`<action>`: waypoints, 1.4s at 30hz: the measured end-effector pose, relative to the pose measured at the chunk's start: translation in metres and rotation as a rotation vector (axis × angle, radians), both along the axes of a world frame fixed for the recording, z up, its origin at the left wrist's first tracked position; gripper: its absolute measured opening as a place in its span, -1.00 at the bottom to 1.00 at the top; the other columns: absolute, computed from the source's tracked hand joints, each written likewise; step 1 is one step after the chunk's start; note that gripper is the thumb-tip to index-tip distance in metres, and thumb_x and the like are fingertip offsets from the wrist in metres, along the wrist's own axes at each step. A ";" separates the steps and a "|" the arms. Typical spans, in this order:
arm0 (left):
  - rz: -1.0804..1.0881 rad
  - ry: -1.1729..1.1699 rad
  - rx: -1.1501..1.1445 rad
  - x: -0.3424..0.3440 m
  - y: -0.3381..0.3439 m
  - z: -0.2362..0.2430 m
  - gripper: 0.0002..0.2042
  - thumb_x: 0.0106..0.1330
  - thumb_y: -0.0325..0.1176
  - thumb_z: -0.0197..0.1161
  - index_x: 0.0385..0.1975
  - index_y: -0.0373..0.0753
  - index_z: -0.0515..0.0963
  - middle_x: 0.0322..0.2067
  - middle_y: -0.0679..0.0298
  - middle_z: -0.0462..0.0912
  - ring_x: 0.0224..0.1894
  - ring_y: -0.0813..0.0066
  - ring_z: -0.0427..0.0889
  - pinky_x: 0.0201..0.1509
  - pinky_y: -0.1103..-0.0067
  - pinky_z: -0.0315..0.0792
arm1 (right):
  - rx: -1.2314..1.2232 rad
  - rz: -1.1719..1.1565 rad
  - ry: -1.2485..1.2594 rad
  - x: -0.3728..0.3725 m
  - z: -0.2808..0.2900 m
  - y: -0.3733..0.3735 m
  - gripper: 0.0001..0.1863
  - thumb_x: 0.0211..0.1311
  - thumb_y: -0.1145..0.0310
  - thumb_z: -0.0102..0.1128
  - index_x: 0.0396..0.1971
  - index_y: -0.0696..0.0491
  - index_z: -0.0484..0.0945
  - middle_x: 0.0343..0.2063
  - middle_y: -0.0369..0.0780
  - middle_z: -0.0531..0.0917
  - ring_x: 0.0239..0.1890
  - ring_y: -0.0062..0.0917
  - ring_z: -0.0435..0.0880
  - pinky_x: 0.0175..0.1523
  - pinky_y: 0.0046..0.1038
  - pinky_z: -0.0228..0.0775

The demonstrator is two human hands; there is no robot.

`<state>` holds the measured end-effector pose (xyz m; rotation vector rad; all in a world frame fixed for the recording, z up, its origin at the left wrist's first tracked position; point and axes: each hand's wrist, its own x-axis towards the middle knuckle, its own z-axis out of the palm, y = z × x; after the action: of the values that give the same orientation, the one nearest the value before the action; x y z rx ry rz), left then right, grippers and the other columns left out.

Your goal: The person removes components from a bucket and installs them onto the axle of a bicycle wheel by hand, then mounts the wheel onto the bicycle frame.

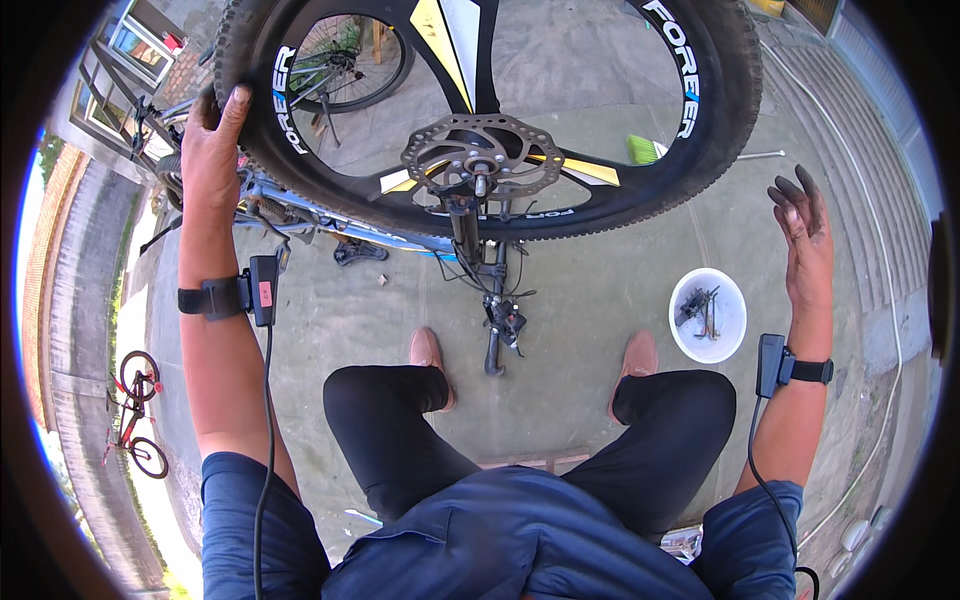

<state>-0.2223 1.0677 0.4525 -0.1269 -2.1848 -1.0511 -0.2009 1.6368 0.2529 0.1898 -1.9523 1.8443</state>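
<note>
A large bicycle wheel [470, 90] with a black knobbly tyre, broad white and yellow spokes and a metal brake disc [425, 150] fills the upper middle. It sits in the fork [466, 225] of a blue bicycle [350, 232], which appears to stand upside down. My left hand [213, 150] is at the tyre's left edge, the thumb on the near side; its dirty fingers are partly hidden. Off to the right, clear of the wheel, my right hand [803, 225] is raised with nothing in it, its blackened fingers stretched out and somewhat apart.
A white bucket [708, 340] with dark metal parts stands on the floor to the right. A green broom head [643, 150] lies behind the wheel. Handlebars [495, 330] reach down between my feet. At the left edge is a small red bicycle [133, 420]; steps [850, 170] run along the right.
</note>
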 end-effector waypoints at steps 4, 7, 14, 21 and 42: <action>-0.022 -0.007 -0.003 -0.002 -0.007 -0.002 -0.07 0.20 0.11 0.30 0.29 -0.58 0.08 0.24 -0.15 0.28 0.30 0.19 0.26 0.38 0.44 0.07 | -0.028 -0.021 -0.080 0.009 -0.020 0.010 -0.25 0.23 0.14 0.26 0.32 0.13 0.16 0.12 -0.02 0.46 0.17 -0.35 0.46 0.28 -0.37 0.19; -0.015 0.006 -0.015 -0.008 -0.016 -0.004 -0.12 0.22 0.08 0.29 0.29 -0.54 0.11 0.23 -0.09 0.30 0.30 0.22 0.26 0.38 0.44 0.07 | -0.052 -0.048 -0.144 0.019 -0.038 0.023 -0.26 0.24 0.16 0.25 0.32 0.13 0.16 0.12 -0.03 0.46 0.16 -0.36 0.47 0.26 -0.37 0.21; -0.037 -0.016 -0.025 -0.016 -0.062 -0.017 -0.36 0.39 -0.02 0.10 0.30 -0.36 0.18 0.18 0.09 0.38 0.20 0.32 0.40 0.28 0.44 0.26 | -0.116 -0.154 -0.338 0.039 -0.106 0.052 -0.35 0.28 0.18 0.22 0.30 0.07 0.22 0.07 -0.13 0.50 0.07 -0.43 0.55 0.18 -0.44 0.31; 0.044 -0.191 0.129 0.003 -0.132 -0.087 -0.44 0.41 -0.05 0.08 0.28 -0.27 0.21 0.18 0.13 0.41 0.27 0.37 0.34 0.33 0.40 0.22 | -0.247 -0.417 -0.676 0.089 -0.191 0.065 -0.43 0.21 0.31 0.26 0.20 0.12 0.34 -0.09 -0.16 0.59 -0.15 -0.48 0.63 -0.02 -0.47 0.42; -0.295 -1.608 0.139 0.131 0.098 -0.365 -0.60 0.21 -0.47 0.31 0.03 -0.44 0.41 -0.08 0.09 0.59 -0.01 0.37 0.57 0.09 0.53 0.45 | 0.299 -0.245 -1.036 0.078 -0.388 0.067 -0.63 0.17 0.28 0.21 -0.03 0.09 0.58 -0.13 -0.12 0.67 -0.10 -0.31 0.65 0.00 -0.34 0.46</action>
<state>-0.0915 1.1656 0.0879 0.7398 -3.4929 -1.8046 -0.1225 1.7038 -0.1346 -1.0704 -2.7155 1.5883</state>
